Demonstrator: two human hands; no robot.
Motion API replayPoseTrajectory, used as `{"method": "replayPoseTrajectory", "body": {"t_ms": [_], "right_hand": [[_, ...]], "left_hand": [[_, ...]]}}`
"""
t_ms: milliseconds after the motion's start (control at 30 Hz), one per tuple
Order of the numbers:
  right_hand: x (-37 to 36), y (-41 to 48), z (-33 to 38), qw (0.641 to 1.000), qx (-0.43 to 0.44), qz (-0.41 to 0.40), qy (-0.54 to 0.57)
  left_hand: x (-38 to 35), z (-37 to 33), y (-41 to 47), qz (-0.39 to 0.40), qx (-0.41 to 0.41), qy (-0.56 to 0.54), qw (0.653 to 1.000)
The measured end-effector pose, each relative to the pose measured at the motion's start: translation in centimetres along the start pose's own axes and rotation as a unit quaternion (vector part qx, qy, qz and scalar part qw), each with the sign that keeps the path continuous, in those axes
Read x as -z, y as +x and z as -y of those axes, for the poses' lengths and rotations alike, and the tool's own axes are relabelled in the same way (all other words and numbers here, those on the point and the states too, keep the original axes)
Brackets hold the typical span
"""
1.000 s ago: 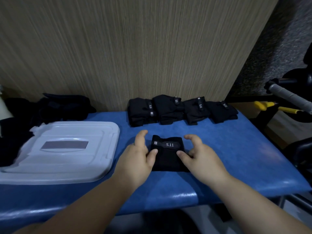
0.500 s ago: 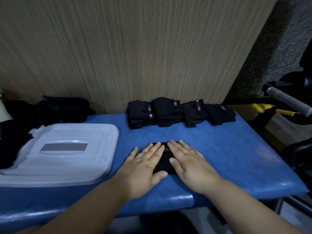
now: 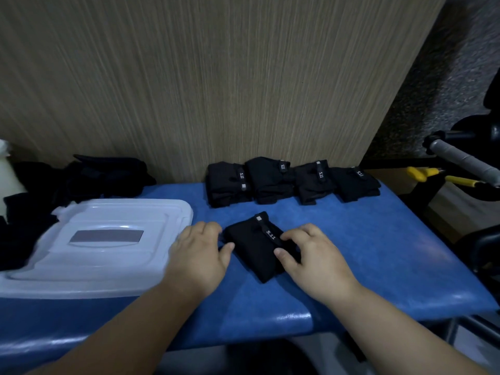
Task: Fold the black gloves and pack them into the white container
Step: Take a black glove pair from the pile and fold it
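A folded black glove point(image 3: 254, 247) with a "5.11" tab lies turned at an angle on the blue padded bench point(image 3: 378, 253), between my hands. My left hand point(image 3: 200, 253) grips its left edge with curled fingers and the thumb against the fabric. My right hand point(image 3: 313, 255) pinches its right side, thumb on top. The white container point(image 3: 108, 239) sits at the left with its lid on. Several folded black gloves point(image 3: 292, 182) stand in a row at the back by the wall.
A heap of unfolded black gloves point(image 3: 108, 175) lies behind the container at the back left. A wood-grain wall point(image 3: 216, 90) closes the far side. Off the bench's right end are a grey handle point(image 3: 460, 161) and yellow-handled tools point(image 3: 433, 175).
Half a second ago both hands pressed flat on the glove. Now they have lifted to its sides and grip it, and the glove has turned at an angle.
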State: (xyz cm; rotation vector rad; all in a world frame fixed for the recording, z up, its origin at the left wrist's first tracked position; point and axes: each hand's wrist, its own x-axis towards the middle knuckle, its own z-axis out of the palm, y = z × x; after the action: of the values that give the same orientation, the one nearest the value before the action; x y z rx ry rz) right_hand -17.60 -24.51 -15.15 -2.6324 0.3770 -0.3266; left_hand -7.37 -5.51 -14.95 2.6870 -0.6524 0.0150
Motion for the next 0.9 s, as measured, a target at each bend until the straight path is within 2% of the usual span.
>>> {"method": "replayPoseTrajectory", "body": {"t_ms": [133,233,367,433,567,633,733,833,900], "right_hand": [[-0.2,0.2,-0.1,0.999,-0.019,0.009,0.038],[-0.3,0.4,0.0,0.997,-0.038,0.028,0.054],[-0.6,0.4,0.2,0.99,-0.062,0.043,0.118],[-0.6,0.3,0.5,0.987,-0.069,0.047,0.141],[-0.1,0.2,1.0,0.974,-0.083,0.028,0.21],[0.1,0.4,1.0,0.944,-0.118,0.005,0.308],[1.0,0.8,0.9,0.861,-0.177,0.017,0.477],[2.5,0.9,0.6,0.756,-0.211,0.071,0.615],[3.3,1.0,0.3,0.716,-0.218,0.093,0.657]], "left_hand": [[0.1,-1.0,0.0,0.05,0.02,-0.023,0.998],[0.2,-1.9,-0.3,0.086,0.041,-0.114,0.989],[0.4,-2.8,-0.5,0.09,0.067,-0.209,0.972],[0.1,-3.1,-0.3,0.078,0.097,-0.279,0.952],[-0.7,-3.6,0.0,0.063,0.15,-0.466,0.869],[-0.7,-4.2,0.1,0.069,0.158,-0.542,0.823],[-0.5,-5.5,0.6,0.102,0.156,-0.618,0.764],[-0.3,-6.9,1.3,0.129,0.141,-0.632,0.751],[-0.1,-8.1,1.8,0.129,0.128,-0.633,0.752]]}}
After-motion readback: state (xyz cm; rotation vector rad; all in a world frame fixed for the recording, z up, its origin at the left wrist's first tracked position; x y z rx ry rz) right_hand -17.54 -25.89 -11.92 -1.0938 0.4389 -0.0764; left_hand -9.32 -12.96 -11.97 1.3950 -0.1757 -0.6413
